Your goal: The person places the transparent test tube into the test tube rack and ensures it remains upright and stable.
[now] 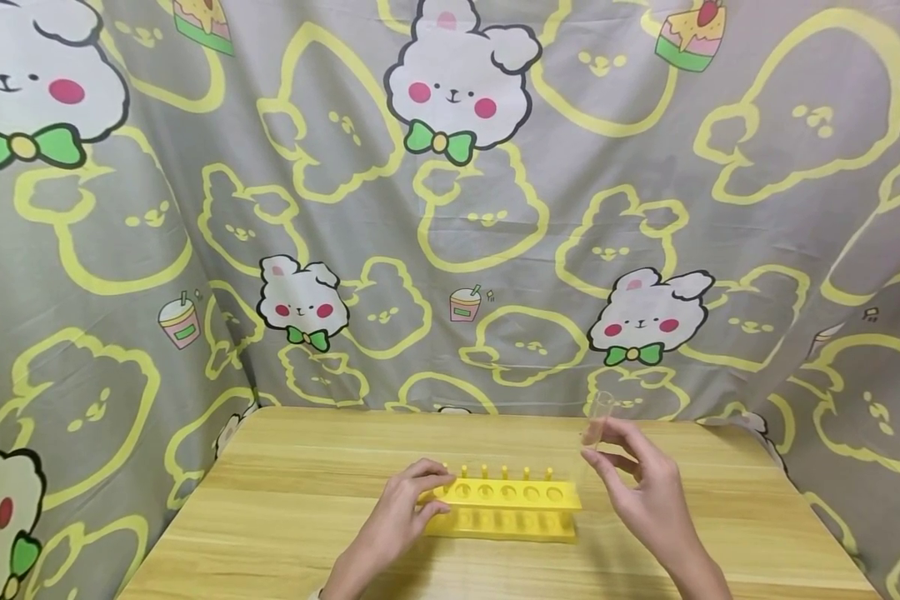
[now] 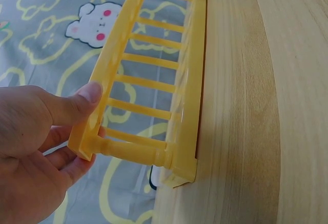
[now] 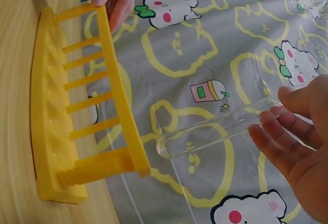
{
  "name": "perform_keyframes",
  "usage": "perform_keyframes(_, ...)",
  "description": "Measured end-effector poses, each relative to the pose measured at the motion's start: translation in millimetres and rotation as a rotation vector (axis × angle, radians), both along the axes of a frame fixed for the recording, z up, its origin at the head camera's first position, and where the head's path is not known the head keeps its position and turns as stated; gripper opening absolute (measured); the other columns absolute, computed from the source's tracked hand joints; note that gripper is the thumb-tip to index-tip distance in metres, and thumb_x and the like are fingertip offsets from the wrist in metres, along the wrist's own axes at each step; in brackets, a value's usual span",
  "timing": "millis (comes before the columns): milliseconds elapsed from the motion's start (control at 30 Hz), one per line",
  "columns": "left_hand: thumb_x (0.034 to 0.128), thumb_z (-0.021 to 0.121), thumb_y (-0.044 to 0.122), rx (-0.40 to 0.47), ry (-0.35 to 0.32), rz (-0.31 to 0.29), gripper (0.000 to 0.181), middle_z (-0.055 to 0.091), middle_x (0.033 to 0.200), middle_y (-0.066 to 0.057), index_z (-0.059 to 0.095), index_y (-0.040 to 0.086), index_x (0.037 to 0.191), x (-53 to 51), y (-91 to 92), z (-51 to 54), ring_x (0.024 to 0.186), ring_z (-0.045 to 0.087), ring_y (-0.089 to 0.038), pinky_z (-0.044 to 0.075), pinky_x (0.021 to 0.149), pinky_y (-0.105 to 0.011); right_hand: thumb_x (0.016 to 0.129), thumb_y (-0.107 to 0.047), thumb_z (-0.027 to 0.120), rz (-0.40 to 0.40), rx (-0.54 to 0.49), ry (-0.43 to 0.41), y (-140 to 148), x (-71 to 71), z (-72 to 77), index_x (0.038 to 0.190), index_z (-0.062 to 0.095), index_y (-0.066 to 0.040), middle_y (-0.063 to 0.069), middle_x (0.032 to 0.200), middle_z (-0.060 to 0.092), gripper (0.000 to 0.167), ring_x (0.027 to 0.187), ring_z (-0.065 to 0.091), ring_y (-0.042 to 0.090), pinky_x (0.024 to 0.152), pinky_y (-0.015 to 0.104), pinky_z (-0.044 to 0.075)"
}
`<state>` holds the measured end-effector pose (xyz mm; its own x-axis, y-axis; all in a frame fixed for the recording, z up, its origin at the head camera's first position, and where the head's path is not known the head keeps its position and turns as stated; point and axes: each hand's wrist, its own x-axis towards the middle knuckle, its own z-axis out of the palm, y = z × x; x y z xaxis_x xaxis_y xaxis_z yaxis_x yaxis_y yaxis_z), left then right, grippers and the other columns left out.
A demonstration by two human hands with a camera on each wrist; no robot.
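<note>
A yellow plastic test tube rack [image 1: 506,496] stands upright on the table, with a row of round holes on top and short pegs along its back. My left hand [image 1: 401,508] grips the left end of its top plate, as the left wrist view shows with the thumb [image 2: 89,93] on one face. My right hand [image 1: 645,487] is to the right of the rack and pinches a clear glass test tube [image 3: 205,131] near its upper end. The tube's rounded bottom points down, apart from the rack in the right wrist view.
A light wooden table [image 1: 270,467] lies under the rack. Grey cloth [image 1: 375,225] printed with white bunnies and yellow outlines hangs behind the table and at both sides.
</note>
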<state>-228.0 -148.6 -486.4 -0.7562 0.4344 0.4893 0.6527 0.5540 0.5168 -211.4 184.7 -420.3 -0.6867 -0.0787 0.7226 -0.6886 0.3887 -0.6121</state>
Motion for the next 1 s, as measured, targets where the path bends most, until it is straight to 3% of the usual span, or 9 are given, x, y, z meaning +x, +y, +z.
perform_keyframes(500,0.0833,0.081,0.003,0.001,-0.013,0.005,0.037,0.067,0.118,-0.009,0.074,-0.002,0.119,0.9,0.3,0.7,0.105,0.067,-0.021,0.059,0.090,-0.028,0.081,0.020,0.076,-0.014,-0.029,0.019,-13,-2.0,-8.5,0.117,0.065,0.003,0.008,0.115,0.068,0.042,0.104,0.068,0.010,0.077,0.026,0.062)
perform_keyframes(1000,0.0835,0.081,0.004,-0.008,-0.012,0.010,0.037,0.067,0.119,-0.010,0.074,-0.001,0.119,0.9,0.2,0.6,0.105,0.067,-0.022,0.059,0.090,-0.029,0.080,0.020,0.077,-0.004,-0.035,0.016,-17,-3.6,-12.1,0.120,0.066,-0.003,0.006,0.111,0.068,0.047,0.103,0.068,0.010,0.077,0.027,0.062)
